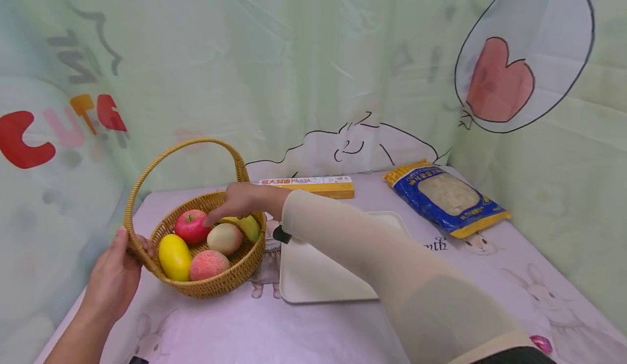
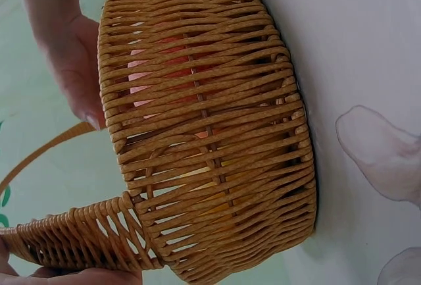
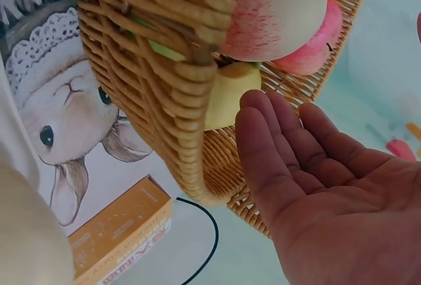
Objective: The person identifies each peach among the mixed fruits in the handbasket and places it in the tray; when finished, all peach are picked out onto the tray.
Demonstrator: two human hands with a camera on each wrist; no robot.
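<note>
Left hand [image 1: 114, 277] clamped on basket handle [image 1: 129, 209], right hand [image 1: 241, 198] uncurled over fruit [image 1: 223, 239]: I judged reach underway, grip next.

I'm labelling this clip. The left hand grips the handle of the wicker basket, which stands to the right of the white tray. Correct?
Not quite: the head view shows the wicker basket standing to the left of the white tray. The left hand does grip the handle.

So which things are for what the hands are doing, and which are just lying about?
Probably in the job:
basket, held by the left hand
fruit inside it, close to the right hand

Probably just lying about:
pasta box
blue bag
tray, though I can't be sure
</note>
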